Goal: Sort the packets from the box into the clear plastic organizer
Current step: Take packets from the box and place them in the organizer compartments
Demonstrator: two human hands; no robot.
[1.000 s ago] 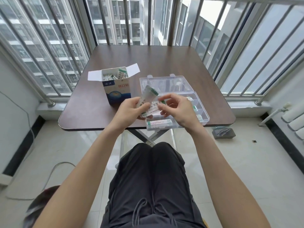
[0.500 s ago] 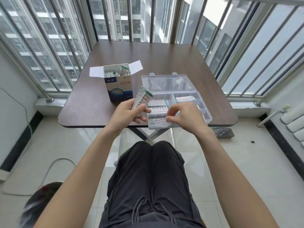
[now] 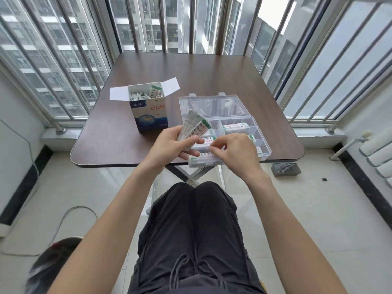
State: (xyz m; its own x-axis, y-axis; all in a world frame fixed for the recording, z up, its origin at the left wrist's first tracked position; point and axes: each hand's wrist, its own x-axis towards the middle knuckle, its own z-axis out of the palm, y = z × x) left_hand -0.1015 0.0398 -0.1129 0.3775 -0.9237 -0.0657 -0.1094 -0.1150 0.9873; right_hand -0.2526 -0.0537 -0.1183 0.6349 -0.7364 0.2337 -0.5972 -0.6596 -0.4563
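The right hand [image 3: 235, 153] hovers over the near compartments of the clear organizer [image 3: 259, 132], fingers curled, grip unclear; the left hand [image 3: 169, 145] grips a fanned stack of packets [image 3: 194, 127] just beside it; farther back on the table [image 3: 191, 68] stands the opened box [image 3: 149, 112], more packets inside.

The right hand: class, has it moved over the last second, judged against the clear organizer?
Yes. The right hand has dropped away from the left hand's packets and now sits low over the organizer's near compartments.
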